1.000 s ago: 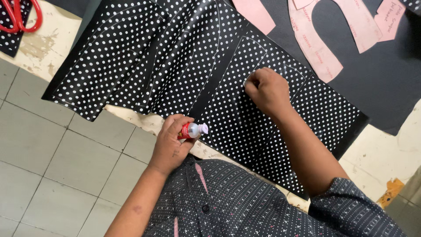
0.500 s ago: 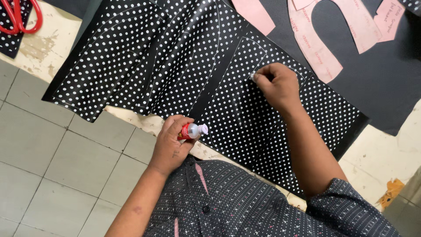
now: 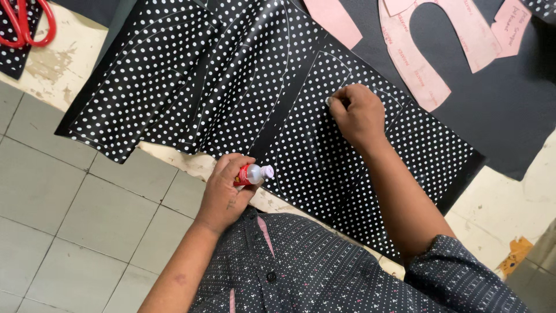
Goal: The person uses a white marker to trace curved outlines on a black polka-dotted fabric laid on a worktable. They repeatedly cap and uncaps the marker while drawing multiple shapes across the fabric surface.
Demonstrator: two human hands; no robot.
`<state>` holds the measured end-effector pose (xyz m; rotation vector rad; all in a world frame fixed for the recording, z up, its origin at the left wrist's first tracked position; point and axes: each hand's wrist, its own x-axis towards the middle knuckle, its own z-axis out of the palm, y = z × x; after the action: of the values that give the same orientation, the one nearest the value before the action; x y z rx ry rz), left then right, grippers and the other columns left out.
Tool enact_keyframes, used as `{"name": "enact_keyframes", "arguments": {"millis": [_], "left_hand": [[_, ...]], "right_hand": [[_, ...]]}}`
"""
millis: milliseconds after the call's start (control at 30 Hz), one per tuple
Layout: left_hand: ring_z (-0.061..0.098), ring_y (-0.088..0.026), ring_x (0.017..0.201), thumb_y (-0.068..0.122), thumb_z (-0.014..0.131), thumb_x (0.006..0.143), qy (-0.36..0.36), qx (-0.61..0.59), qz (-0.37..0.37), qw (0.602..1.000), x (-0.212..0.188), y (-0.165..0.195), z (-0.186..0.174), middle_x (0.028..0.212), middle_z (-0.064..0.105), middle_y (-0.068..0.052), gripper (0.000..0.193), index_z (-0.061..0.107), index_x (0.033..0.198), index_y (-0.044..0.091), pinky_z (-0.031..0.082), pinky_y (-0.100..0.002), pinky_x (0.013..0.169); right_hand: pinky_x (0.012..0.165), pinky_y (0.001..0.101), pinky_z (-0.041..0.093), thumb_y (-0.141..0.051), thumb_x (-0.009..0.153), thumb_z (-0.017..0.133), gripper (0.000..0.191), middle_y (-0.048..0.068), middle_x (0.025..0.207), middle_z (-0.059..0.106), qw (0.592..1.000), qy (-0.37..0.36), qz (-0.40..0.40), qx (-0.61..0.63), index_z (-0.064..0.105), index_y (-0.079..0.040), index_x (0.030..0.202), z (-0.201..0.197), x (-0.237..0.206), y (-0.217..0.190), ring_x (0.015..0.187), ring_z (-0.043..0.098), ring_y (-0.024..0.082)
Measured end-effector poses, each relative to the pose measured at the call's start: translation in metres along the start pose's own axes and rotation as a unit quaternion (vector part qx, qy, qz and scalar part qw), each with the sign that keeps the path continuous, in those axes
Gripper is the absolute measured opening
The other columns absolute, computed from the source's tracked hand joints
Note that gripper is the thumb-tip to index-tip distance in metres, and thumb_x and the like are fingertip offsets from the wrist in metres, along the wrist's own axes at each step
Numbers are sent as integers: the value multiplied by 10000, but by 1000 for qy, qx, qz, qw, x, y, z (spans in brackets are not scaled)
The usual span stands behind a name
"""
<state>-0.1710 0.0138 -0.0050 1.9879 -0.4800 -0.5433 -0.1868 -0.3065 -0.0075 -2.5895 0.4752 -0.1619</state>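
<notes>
On the desk (image 3: 40,69), the black white-dotted fabric sheet (image 3: 243,87) already carries several chalk outlines, while the right hand (image 3: 356,113) pinches something small against it and the left hand (image 3: 226,188) grips a small red-labelled bottle (image 3: 252,174).

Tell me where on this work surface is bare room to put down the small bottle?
Bare worn tabletop shows along the near edge right of the right hand, below the polka-dot fabric, and a patch by the red scissors. The middle is crowded: fabric and pink paper patterns. The left hand holds the bottle.
</notes>
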Motion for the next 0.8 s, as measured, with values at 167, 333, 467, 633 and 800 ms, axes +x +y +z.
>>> {"name": "enact_keyframes", "arguments": {"millis": [167, 333, 467, 633, 800], "left_hand": [[667, -252, 1055, 155, 821, 791, -6, -10, -9, 1000, -1, 1, -1, 1199, 618, -85, 431, 645, 1183, 128, 563, -353, 885], [673, -248, 1040, 132, 799, 785, -4, -36, -12, 999, 1, 1, -2, 1196, 618, -78, 430, 643, 1186, 129, 573, -341, 851], [672, -260, 1043, 136, 807, 783, -2, -26, -13, 1000, 0, 0, 0, 1195, 618, -83, 435, 644, 1186, 133, 571, -354, 849], [662, -271, 1059, 139, 816, 780, 9, -7, 21, 1000, 0, -3, 1, 1201, 617, -91, 463, 625, 1202, 132, 563, -361, 868], [670, -262, 1058, 139, 816, 787, 0, -13, -3, 1000, 0, -4, 2, 1212, 612, -95, 459, 629, 1206, 141, 571, -354, 872]], "right_hand": [[748, 417, 541, -180, 874, 734, 110, 111, 916, 723, 999, -41, 20, -29, 739, -71, 861, 0, -1, -3, 823, 696, 297], [757, 387, 556, -208, 904, 740, 146, 106, 933, 731, 1000, -16, 13, 6, 740, -62, 898, -3, -1, -6, 812, 708, 274], [726, 361, 560, -196, 875, 737, 127, 89, 869, 743, 993, -72, 96, 22, 765, -74, 895, -17, 4, 0, 761, 715, 227], [712, 324, 555, -222, 889, 773, 157, 77, 870, 735, 992, -22, 103, 68, 754, -69, 920, -13, 8, 5, 750, 701, 189], [730, 377, 543, -212, 895, 763, 157, 107, 896, 721, 999, 8, 35, 5, 744, -56, 882, 2, 5, 7, 786, 692, 256]]}}
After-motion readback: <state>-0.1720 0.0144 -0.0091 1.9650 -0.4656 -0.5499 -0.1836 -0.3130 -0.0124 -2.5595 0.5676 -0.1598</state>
